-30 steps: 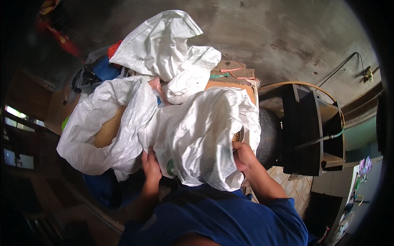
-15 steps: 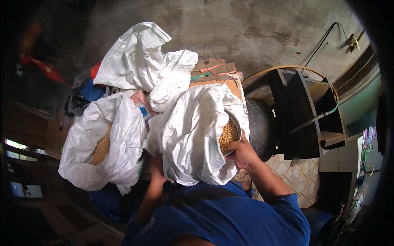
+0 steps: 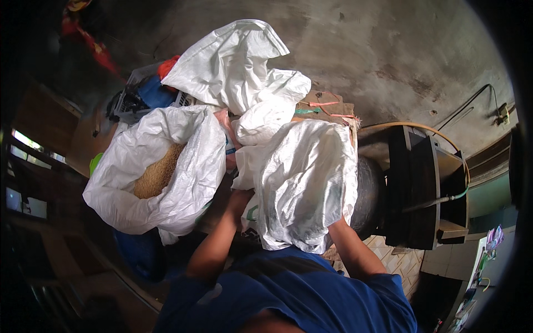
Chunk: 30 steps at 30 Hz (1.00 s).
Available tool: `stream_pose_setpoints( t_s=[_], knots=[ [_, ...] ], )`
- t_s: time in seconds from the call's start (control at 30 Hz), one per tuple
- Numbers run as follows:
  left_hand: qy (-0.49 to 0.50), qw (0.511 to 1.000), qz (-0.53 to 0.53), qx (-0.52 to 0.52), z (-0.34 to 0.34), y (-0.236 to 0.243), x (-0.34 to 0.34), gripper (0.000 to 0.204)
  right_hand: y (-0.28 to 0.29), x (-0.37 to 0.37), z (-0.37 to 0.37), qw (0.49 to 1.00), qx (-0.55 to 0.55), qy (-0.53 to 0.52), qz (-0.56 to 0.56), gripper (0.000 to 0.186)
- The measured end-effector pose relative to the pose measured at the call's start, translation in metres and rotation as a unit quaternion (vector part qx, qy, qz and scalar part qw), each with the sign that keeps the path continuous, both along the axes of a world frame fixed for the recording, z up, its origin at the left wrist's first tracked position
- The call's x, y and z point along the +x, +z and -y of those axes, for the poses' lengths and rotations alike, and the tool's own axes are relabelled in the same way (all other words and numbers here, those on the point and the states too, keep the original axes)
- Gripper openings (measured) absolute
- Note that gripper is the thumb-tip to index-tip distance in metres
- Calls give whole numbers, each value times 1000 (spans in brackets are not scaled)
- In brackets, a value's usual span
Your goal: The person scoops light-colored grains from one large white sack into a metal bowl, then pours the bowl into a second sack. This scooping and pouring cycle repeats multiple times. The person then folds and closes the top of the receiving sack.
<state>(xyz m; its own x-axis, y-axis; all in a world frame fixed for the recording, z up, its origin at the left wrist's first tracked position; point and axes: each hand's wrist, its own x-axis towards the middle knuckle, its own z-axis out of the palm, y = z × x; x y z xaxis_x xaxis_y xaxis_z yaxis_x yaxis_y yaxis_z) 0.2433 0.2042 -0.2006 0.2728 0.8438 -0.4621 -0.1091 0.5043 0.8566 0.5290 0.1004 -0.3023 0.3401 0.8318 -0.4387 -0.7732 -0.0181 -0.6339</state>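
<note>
In front of me stands a white woven sack (image 3: 302,183), its loose cloth folded over the mouth, so its contents are hidden. My right forearm (image 3: 355,247) reaches into the sack's near right side. The right hand and anything it holds are out of sight under the cloth. My left hand (image 3: 240,202) is at the sack's near left side, its fingers hidden behind the fabric. To the left, a second white woven sack (image 3: 119,191) stands with its mouth spread wide. Small tan grains (image 3: 158,175) show inside it.
Another white sack (image 3: 233,66) lies crumpled behind. A grey plastic crate (image 3: 141,77) with dark and blue things sits at the back left. On the right are a dark rounded container (image 3: 369,194), a black box-like frame (image 3: 427,188) and an orange hose (image 3: 411,124).
My right hand, with the bowl of round yellowish beans, has gone in under the sack's cloth. The whole view has shifted, and the left hand stays by the sack's left side.
</note>
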Motion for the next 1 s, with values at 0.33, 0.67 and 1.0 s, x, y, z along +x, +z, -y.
stream_pose_setpoints(
  t_s=[0.33,0.67,1.0],
  knots=[
    [-271,935,-110,202,20,31,41,59,68,2,39,994,-52,97,-24,58],
    [-6,999,51,-11,39,13,-17,65,106,0,63,991,-82,105,-24,54],
    [-10,726,-276,630,96,128,-22,69,128,-3,54,987,-75,139,-17,50]
  ],
)
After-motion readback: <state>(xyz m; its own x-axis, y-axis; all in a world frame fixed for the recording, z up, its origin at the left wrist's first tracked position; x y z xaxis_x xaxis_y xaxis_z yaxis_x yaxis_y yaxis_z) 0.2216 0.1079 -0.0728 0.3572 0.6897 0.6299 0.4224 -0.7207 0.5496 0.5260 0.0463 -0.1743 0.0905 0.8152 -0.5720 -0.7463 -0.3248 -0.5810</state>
